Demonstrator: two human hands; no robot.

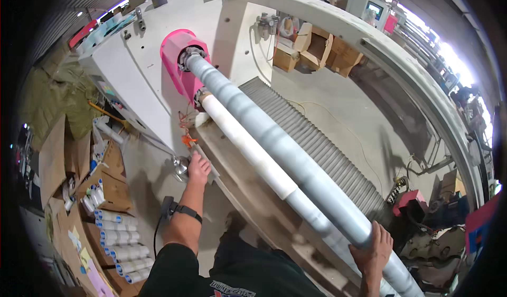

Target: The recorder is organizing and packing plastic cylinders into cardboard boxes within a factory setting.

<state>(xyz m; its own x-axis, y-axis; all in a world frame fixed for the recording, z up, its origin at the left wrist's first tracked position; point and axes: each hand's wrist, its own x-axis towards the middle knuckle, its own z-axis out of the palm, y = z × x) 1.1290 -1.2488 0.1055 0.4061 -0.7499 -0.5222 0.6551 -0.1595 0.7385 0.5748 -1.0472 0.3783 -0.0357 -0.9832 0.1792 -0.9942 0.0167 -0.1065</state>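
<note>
Our hands sit well apart: the right hand (374,247) grips the near end of the long grey roller (274,138), running up-left to the pink hub (177,59); the left hand (198,168) presses the machine's edge (222,154).

This is a factory floor or industrial workshop, shown by the big white machine (158,70) with long rollers (274,144), a bare concrete floor (327,117), stacked cardboard boxes (317,49) and cartons of white rolls (121,239).
</note>
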